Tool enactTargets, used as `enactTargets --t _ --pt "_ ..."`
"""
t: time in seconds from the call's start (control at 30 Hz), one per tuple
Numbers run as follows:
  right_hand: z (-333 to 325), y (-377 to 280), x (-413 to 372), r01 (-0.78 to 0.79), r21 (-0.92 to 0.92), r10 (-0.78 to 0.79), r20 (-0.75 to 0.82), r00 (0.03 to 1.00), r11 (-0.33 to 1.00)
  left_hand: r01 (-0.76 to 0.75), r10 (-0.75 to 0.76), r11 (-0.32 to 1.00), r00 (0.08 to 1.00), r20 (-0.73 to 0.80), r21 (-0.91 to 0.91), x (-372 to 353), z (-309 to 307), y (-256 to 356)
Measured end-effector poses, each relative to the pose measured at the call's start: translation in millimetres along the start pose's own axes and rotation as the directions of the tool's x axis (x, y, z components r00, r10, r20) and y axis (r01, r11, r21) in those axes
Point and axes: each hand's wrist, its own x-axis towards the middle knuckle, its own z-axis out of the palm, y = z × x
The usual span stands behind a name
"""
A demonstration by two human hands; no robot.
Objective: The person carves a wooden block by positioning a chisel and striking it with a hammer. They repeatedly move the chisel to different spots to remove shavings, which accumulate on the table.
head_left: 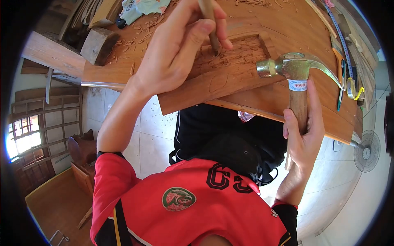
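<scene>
My left hand [174, 55] is closed around a wood chisel [214, 40], held nearly upright. The chisel's lower end meets a recessed, rough-cut area in a brown wooden board [186, 93], among reddish shavings. In my right hand [305, 139] is a claw hammer [298, 104], gripped by its wooden handle. The hammer's metal head is raised to the right of the chisel, with its striking face pointing left toward the recess and its claw curving right. A label reading 9999 is on the handle just below the head. The board lies at an angle, its left corner overhanging the table edge.
A wooden table [328, 115] carries scattered wood shavings [143, 30]. At its left is a wooden block [99, 46]; a cloth-like bag [141, 10] lies at the back. A tape measure [351, 88] and wood strips line the right side. A fan [366, 151] stands beyond.
</scene>
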Motion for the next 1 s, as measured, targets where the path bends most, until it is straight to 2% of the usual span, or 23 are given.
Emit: enactTargets --t 0.1,0.23,0.37,0.47,0.57,0.77,0.87,1.0 --pt "-4 -6 2 0.028 -0.008 -0.027 0.019 0.999 1.0 0.018 -0.018 1.0 0.995 0.093 0.002 8 -5 3" --pt "-13 -16 13 0.098 -0.055 -0.096 0.042 0.995 0.994 0.019 -0.036 0.992 0.989 0.14 0.124 16 0 17" --pt "-29 -30 23 0.211 -0.135 -0.207 0.043 0.977 0.968 -0.069 0.018 0.973 0.974 0.225 0.222 14 2 12" --pt "-38 -39 27 0.277 -0.191 -0.273 0.044 0.961 0.942 -0.06 -0.019 0.945 0.971 0.238 0.321 17 6 21" --pt "-42 -46 29 0.328 -0.236 -0.324 0.057 0.944 0.915 -0.07 -0.028 0.95 0.952 0.305 0.305 20 5 23" --pt "-43 -53 29 0.408 -0.303 -0.395 0.107 0.913 0.861 -0.097 0.0 0.939 0.96 0.281 0.331 18 4 16" --pt "-42 -58 31 0.457 -0.335 -0.437 0.137 0.889 0.824 -0.131 0.013 0.884 0.967 0.256 0.449 14 7 15" --pt "-47 -73 39 0.529 -0.402 -0.51 0.163 0.844 0.747 -0.087 -0.011 0.883 0.978 0.207 0.461 14 9 17"
